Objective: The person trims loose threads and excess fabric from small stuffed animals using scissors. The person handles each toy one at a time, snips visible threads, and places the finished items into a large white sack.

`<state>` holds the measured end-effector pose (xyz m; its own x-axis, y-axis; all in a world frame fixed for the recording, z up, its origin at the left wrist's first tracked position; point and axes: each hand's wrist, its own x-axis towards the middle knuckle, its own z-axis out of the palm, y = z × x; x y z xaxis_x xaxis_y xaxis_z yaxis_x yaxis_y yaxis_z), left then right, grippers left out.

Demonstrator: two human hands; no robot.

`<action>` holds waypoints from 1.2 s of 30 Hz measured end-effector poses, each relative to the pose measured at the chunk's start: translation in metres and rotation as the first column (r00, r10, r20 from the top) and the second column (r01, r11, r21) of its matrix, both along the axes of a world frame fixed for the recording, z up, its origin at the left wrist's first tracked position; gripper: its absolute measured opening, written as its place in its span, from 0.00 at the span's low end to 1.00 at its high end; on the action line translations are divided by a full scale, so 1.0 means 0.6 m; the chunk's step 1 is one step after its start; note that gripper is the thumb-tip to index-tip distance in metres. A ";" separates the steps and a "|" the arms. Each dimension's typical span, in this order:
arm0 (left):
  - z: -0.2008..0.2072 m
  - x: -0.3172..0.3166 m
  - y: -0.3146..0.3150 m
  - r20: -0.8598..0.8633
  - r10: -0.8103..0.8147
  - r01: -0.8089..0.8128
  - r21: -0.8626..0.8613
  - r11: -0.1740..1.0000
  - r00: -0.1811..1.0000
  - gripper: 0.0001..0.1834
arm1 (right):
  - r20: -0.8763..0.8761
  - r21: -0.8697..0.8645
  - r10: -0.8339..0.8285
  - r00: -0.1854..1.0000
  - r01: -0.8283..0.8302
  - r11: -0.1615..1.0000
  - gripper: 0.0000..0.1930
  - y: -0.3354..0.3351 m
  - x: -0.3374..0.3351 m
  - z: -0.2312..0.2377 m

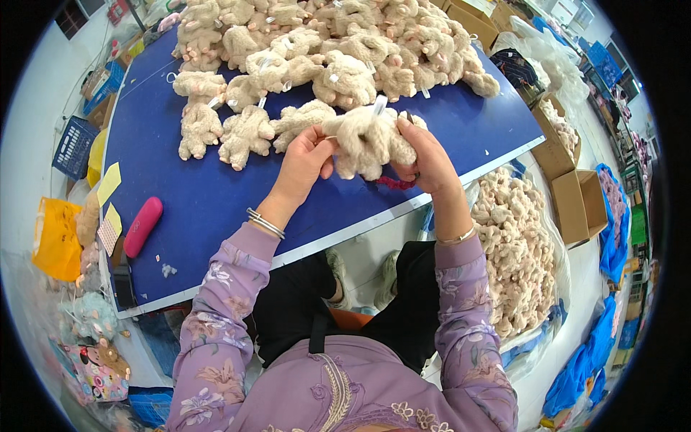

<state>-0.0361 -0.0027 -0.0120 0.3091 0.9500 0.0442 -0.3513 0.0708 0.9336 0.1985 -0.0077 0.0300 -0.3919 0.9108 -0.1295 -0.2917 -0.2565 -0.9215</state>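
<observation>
Between my two hands, above the near edge of the blue table (237, 194), hangs a fluffy beige plush toy (362, 144) with a white tag on top. My left hand (306, 160) pinches its left side, where a pale thread seems to run to the fingertips. My right hand (430, 160) is closed round its right side, thumb on top. A dark red, ribbed thing (396, 183) shows beneath the right fingers; I cannot tell whether it is held. Just beyond my left hand lies another beige plush (302, 119), with a similar plush (245, 135) beside it.
A large heap of beige plush toys (360, 47) covers the far table. A pink case (143, 227) and yellow paper slips (109, 183) lie at its left edge. A big bag of plush pieces (515, 252) stands at right, near open cardboard boxes (579, 205).
</observation>
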 end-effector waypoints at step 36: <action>0.008 -0.007 -0.004 0.153 0.007 0.012 -0.128 0.992 0.988 0.14 | 0.126 0.379 -0.348 0.929 0.279 0.882 0.14 -0.022 -0.041 0.006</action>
